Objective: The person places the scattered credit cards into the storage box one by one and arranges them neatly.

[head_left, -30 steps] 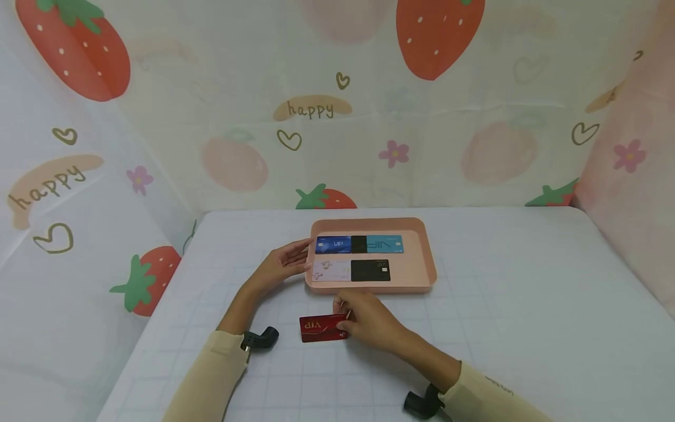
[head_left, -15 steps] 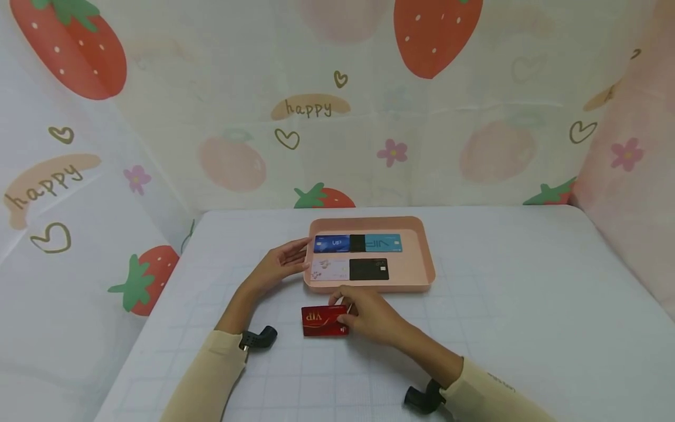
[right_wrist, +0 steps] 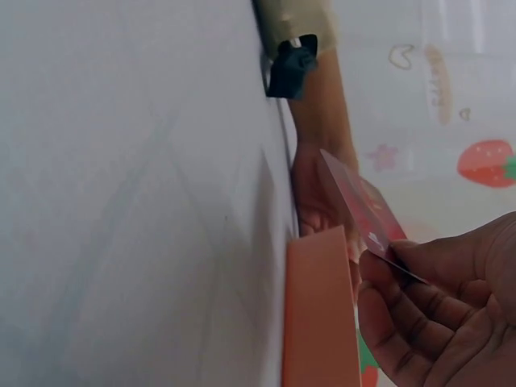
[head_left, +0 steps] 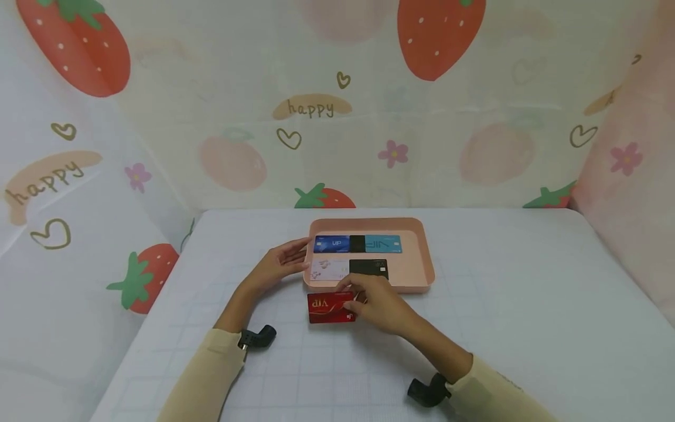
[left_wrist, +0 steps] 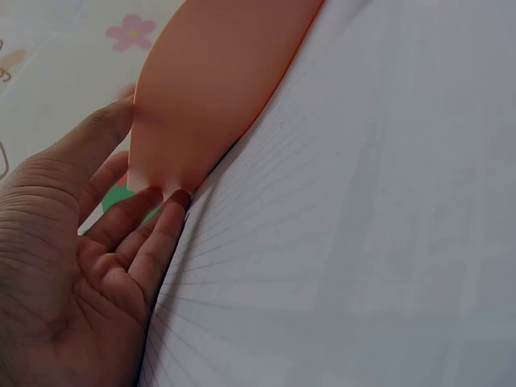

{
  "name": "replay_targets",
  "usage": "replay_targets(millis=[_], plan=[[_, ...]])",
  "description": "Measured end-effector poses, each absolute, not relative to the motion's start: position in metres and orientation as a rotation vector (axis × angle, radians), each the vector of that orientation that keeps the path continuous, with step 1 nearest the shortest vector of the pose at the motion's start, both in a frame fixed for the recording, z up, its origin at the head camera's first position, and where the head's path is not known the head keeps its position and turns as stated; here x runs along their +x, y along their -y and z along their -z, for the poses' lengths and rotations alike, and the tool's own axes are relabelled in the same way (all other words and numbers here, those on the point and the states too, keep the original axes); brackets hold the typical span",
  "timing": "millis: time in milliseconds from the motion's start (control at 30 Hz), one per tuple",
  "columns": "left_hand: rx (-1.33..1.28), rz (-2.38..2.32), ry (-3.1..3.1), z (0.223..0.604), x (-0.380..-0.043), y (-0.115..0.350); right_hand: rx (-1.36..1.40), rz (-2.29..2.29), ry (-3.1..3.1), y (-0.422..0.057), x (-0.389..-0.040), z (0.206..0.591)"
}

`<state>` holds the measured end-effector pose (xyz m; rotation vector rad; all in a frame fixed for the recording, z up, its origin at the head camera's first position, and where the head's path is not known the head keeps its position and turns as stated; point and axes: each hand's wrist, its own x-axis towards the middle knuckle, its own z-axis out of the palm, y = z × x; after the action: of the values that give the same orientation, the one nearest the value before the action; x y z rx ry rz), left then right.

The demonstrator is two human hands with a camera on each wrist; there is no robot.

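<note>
My right hand [head_left: 382, 305] pinches a red VIP card [head_left: 328, 308] by its right end, thumb on the printed face. The card hangs above the table just in front of the pink tray [head_left: 428, 258]; the right wrist view shows the card [right_wrist: 367, 205] tilted and raised off the table. At the tray's left side my left hand [head_left: 276, 265] rests its fingertips against the outer wall, fingers fairly straight. Inside the tray lie a dark blue VIP card [head_left: 332, 244], a light blue card [head_left: 385, 244], a pale floral card [head_left: 329, 270] and a black card [head_left: 369, 267], which my right fingers partly cover.
A white table [head_left: 501, 328] with a faint grid surrounds the tray. Behind it hangs a strawberry-printed cloth [head_left: 337, 158], with more cloth on both sides. Each wrist carries a black camera mount, such as the left wrist's mount [head_left: 258, 337].
My right hand has raised the red card off the table and moved it up and slightly right, toward the tray's front edge. The left hand and tray stay in place.
</note>
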<state>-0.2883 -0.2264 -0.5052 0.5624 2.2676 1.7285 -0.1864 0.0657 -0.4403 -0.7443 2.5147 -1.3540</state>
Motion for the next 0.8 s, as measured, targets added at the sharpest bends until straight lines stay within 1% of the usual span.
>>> replay_targets(millis=[200,400,800], plan=[[0.568,-1.729,-2.272,0.505,-0.289,0.227,-0.725,1.352,-2.555,-0.076,-0.191,0.433],[0.577,-1.743,-2.257,0.506,-0.291,0.227,-0.65,1.347,-2.603,-0.088,-0.196,0.428],[0.578,-1.752,-2.247,0.506,-0.292,0.228,-0.612,1.33,-2.62,-0.112,-0.211,0.422]])
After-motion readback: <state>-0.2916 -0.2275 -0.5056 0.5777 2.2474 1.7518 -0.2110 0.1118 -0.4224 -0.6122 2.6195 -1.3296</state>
